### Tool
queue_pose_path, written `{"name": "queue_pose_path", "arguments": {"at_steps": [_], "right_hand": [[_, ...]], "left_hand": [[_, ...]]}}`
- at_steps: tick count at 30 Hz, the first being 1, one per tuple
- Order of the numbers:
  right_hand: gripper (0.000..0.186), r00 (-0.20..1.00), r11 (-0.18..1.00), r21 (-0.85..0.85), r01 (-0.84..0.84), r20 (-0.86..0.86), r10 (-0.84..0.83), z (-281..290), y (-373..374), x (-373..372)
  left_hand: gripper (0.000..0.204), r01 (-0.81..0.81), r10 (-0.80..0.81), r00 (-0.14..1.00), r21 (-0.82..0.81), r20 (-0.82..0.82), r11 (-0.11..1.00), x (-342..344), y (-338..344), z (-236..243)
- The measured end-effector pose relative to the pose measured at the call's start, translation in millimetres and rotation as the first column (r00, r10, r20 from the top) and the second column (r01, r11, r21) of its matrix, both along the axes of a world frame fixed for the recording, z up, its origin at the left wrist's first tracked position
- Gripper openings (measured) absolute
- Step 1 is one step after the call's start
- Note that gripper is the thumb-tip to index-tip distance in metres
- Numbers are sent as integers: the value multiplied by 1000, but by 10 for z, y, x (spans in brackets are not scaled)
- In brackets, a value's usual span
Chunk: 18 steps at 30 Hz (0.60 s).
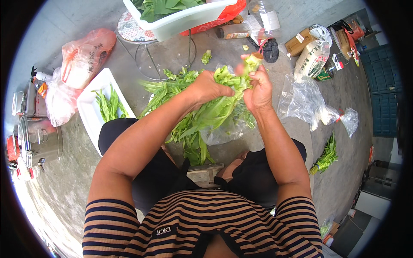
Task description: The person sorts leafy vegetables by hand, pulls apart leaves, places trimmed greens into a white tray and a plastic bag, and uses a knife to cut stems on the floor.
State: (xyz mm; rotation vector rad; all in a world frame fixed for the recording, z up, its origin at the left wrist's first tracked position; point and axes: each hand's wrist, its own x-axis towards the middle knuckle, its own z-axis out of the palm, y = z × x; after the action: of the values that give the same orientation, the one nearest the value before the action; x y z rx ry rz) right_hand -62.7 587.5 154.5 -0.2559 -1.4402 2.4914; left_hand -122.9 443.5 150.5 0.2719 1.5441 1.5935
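Note:
Between my hands is a head of leafy green lettuce (219, 112), its pale cut stem end pointing up and away from me. My right hand (258, 88) is closed around the stem near its brownish tip. Across the leaves lies my left hand (209, 89), its fingers curled into them and partly hidden. Under and beside the held lettuce, a pile of loose green leaves (174, 88) spreads toward me over a clear plastic bag (221, 134). A cut stem stump (207, 56) lies on the floor beyond my left hand.
At my left stands a white tray (88, 101) with some leaves inside. A white tub (170, 31) of greens rests on a round stool (131, 26) ahead. To the right lie clear plastic bags (301, 96) and a tied bunch of greens (325, 155). Pink bags (88, 56) sit far left.

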Motion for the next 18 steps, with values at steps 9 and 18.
{"name": "queue_pose_path", "arguments": {"at_steps": [9,18], "right_hand": [[42,994,912,396,-104,59,87,23,32,-4],[40,992,982,144,-120,67,112,-91,54,-9]], "left_hand": [[30,53,-53,998,-13,14,999,-120,-91,-88],[26,206,-284,917,-275,-281,939,-270,-234,-9]]}}
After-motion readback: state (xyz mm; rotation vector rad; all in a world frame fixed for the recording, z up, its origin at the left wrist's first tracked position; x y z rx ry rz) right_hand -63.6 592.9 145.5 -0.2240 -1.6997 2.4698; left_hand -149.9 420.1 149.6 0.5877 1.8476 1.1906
